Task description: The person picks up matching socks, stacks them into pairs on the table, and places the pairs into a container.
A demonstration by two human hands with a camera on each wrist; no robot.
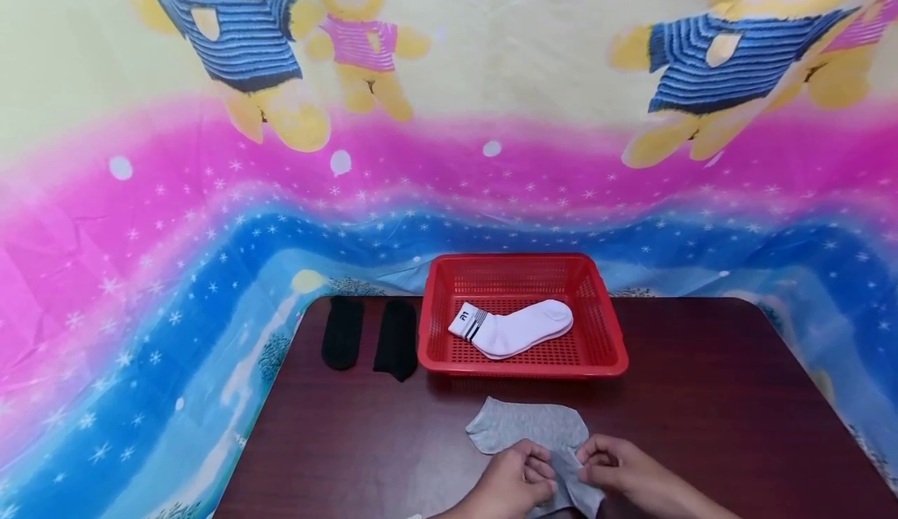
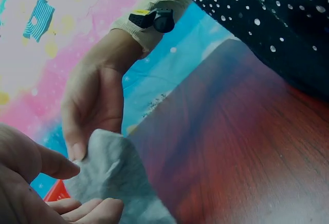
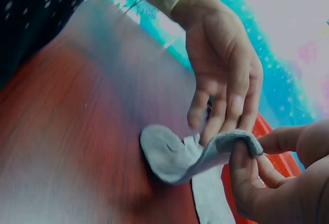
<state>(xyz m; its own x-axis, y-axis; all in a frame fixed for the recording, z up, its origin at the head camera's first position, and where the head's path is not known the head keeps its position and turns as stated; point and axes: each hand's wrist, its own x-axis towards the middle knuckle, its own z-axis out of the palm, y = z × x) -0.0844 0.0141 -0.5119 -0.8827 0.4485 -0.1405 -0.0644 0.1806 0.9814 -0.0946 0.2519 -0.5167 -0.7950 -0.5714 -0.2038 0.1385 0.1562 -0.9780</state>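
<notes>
In the head view, my right hand [image 1: 624, 468] pinches the edge of a grey ankle sock [image 1: 578, 492] just above the table. The right wrist view shows that edge bent between thumb and fingers of the right hand [image 3: 288, 178]. My left hand [image 1: 508, 480] is beside the same sock. Its thumb and fingers stand apart at the fabric in the left wrist view, without a clear grip. A second grey ankle sock [image 1: 533, 425] lies flat on the table just beyond the hands, partly covered by them and the held sock.
Behind the grey socks stands a red plastic basket [image 1: 617, 347] with white socks [image 1: 519, 332] inside. Two black socks [image 1: 341, 332] lie side by side to its left on the dark wooden table [image 1: 701, 394]. A printed cloth [image 1: 491, 168] hangs behind the table.
</notes>
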